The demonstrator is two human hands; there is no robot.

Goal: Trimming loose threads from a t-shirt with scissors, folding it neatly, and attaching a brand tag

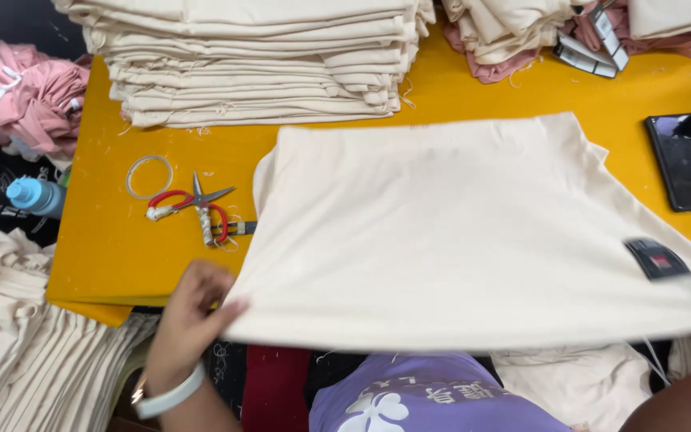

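Note:
A cream cloth piece (457, 232) lies spread over the yellow table (105, 248), its near edge lifted off the table. My left hand (193, 308) pinches the cloth's near left corner; a white band is on that wrist. My right hand is almost out of frame at the right edge, and only my forearm (681, 400) shows; the cloth's right end is stretched toward it. A small black label (656, 258) sits on the cloth near the right.
A tall stack of folded cream cloth (257, 56) stands at the back. Red-handled scissors (193, 210) and a clear ring (149, 176) lie left of the cloth. A black phone (685, 162) lies at right. Cream pieces (9, 344) hang at lower left; pink cloth (25, 92) and a blue bottle (33, 196) sit left.

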